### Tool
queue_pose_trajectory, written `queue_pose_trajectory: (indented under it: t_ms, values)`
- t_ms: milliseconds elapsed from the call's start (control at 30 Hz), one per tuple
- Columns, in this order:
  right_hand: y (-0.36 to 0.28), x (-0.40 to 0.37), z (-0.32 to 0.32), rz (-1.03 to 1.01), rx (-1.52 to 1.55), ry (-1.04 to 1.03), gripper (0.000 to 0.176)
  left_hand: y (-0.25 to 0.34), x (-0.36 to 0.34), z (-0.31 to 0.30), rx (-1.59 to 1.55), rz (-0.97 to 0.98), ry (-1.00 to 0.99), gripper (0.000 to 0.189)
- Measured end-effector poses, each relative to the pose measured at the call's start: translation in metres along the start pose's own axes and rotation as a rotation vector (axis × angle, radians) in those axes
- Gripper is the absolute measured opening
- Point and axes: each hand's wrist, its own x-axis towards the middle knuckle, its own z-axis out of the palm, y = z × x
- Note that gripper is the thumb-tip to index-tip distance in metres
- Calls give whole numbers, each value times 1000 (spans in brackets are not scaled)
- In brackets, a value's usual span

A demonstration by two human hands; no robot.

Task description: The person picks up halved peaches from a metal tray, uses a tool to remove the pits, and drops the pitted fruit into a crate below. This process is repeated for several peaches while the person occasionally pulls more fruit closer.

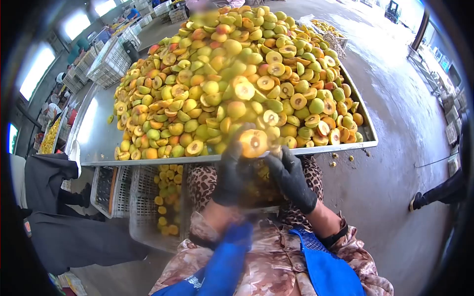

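Both my hands wear dark gloves and meet just over the front edge of a metal table (197,160). My left hand (229,175) is closed on a peach half (254,143), its cut face with the brown centre turned up toward me. Close on the other side of that half is my right hand (292,178), fingers curled and pinched together by its edge. What the right fingers grip is too blurred to make out. A big heap of halved yellow-green peaches (197,98) lies on the table beyond my hands.
Below the table at left, a plastic crate (143,197) holds peach halves (169,190). A person's dark-clothed leg (84,232) is close on the left; another person's foot (417,201) stands at right. White crates (109,61) are stacked at the back left.
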Motion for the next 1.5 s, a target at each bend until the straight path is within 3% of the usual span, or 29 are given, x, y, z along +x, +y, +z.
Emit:
queue_pose_trajectory:
  t_ms: [100, 200, 333, 500, 600, 733, 800, 933, 1033, 1133, 1200, 1233, 1300, 1333, 1467, 1500]
  values:
    - [9, -2, -3, -101, -302, -137, 28, 11, -2, 12, 41, -55, 59, 61]
    - [-5, -1, 5, -150, -245, -66, 28, 9, 2, 9, 47, -18, 31, 62]
    - [-9, 10, -1, -158, -383, -85, 31, 12, 7, 19, 19, -30, 57, 61]
    - [4, 15, -1, -318, -568, -100, 39, 3, 15, 23, -111, -105, 261, 49]
    - [6, 4, -2, -146, -517, -170, 42, 1, 22, 17, -23, -146, 311, 43]
    - [15, 0, -6, -189, -483, -161, 46, 2, 26, 25, 161, -129, 312, 44]
    - [29, 3, -10, -278, -561, -96, 46, -8, 25, 21, 254, -56, 277, 47]
    - [29, 5, -10, -300, -406, -94, 45, -12, 24, 28, 304, 35, 181, 49]
    - [25, 1, -11, -328, -371, -93, 45, -2, 18, 43, 330, 13, 161, 49]
    - [45, -2, -16, -300, -333, -72, 43, -2, 15, 44, 433, 81, 117, 39]
    - [68, -13, -20, -232, -337, -35, 38, -4, 22, 32, 1150, 561, -12, 22]
    - [76, -18, -17, -233, -328, -7, 35, -4, 19, 37, 941, 436, -16, 23]
    - [54, -20, -2, -138, -19, -25, 29, -3, 15, 46, 484, 223, 42, 29]
    - [30, -23, 3, 31, 240, -100, 30, 1, 15, 51, 470, 180, 102, 40]
    - [33, -24, -4, -17, 19, -123, 37, 8, 18, 44, 285, 97, 146, 38]
    - [29, -24, -7, 1, 119, -235, 37, 8, 17, 43, 239, 88, 141, 38]
